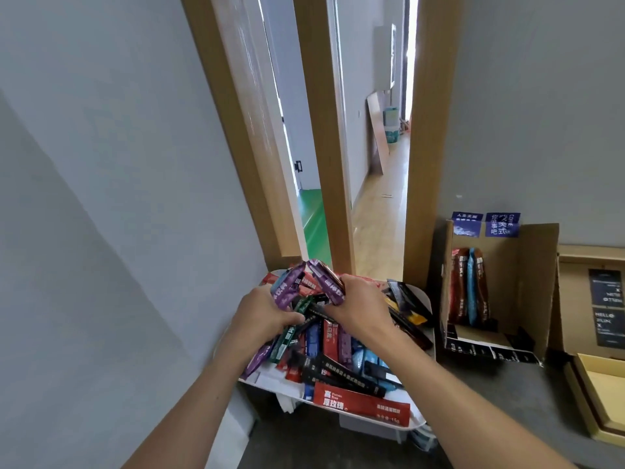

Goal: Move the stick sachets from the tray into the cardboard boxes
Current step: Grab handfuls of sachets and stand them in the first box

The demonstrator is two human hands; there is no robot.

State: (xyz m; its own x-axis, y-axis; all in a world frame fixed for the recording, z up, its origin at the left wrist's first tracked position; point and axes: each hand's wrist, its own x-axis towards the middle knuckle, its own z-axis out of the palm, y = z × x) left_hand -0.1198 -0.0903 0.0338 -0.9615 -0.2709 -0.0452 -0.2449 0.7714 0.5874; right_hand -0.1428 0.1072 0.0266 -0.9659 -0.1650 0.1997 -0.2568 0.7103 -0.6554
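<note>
Head camera shows your left hand [260, 311] and right hand [359, 308] each curled round glossy purple foil stick sachets [289, 288] over the heaped white tray [270, 385], left of the open brown cardboard box [534, 262]; they look light, limp and slippery, so pinch mid-length.
</note>
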